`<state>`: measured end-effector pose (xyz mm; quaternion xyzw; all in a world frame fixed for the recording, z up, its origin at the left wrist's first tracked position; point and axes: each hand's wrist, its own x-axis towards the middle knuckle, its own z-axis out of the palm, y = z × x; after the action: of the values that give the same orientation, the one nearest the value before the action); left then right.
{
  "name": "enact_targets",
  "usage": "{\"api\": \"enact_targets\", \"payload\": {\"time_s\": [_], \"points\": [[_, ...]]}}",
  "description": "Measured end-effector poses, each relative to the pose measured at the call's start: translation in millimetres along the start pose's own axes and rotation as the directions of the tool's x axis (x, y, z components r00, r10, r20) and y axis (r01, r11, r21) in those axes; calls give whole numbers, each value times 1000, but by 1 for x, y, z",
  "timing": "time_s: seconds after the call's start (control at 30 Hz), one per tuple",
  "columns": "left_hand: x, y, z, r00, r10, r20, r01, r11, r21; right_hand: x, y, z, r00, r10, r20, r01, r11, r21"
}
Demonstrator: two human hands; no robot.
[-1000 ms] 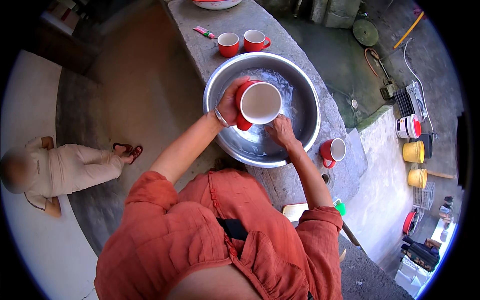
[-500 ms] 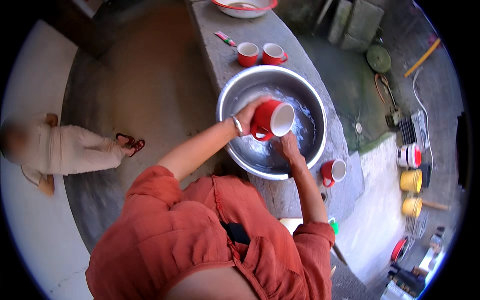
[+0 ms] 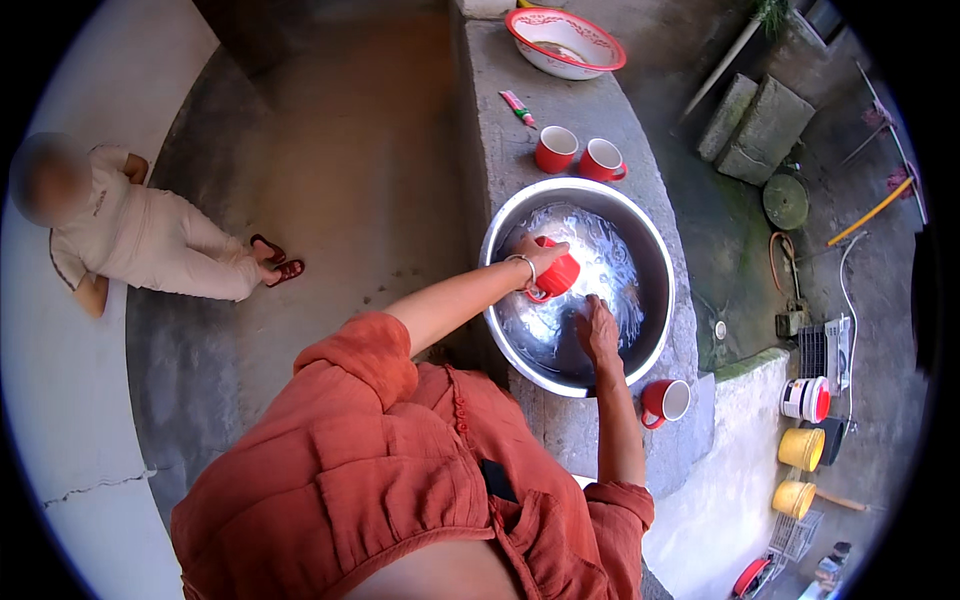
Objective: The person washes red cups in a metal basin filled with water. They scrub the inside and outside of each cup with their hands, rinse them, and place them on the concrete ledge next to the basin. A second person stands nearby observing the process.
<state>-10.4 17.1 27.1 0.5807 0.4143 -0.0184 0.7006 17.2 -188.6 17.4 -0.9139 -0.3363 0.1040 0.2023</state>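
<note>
A large metal basin (image 3: 655,325) with rippling water in it stands on the grey stone ledge (image 3: 510,70). Over the basin's left half, my left hand (image 3: 540,256) grips a red mug (image 3: 556,276), fingers across its outside; the mug is tipped so that its white inside is hidden. Just to the right, my right hand (image 3: 597,328) reaches down at the water, apart from the mug, its fingers stretched out and holding nothing I can see. Beyond the basin stand two more red mugs, one (image 3: 556,150) left of the other (image 3: 602,160). Another red mug (image 3: 666,402) lies tilted near my right forearm.
A red-rimmed enamel bowl (image 3: 566,45) and a toothpaste-like tube (image 3: 517,107) sit farther along the ledge. To the right is a lower wet floor with a white bucket (image 3: 803,398) and yellow buckets (image 3: 801,448). A person (image 3: 150,230) leans by the left wall.
My left hand has tipped the mug from showing its white inside to facing down into the basin. My right hand has come away from the mug. The view has shifted.
</note>
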Motion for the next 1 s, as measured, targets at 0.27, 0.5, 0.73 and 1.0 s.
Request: {"api": "enact_targets", "payload": {"time_s": [0.27,0.5,0.73,1.0], "points": [[14,-15,-1,992,-79,94,82,996,-22,-4,24,17,995,11,-101,-5,998,65],[12,-20,5,988,92,120,-100,993,69,11,-16,-11,921,274,277,-362,340,868],[41,-41,22,996,67,62,-69,997,32,25,-66,11,959,3,283,-283,-51,958],[78,-59,27,972,111,206,-188,893,409,22,-70,13,974,-37,224,-215,165,963]]}}
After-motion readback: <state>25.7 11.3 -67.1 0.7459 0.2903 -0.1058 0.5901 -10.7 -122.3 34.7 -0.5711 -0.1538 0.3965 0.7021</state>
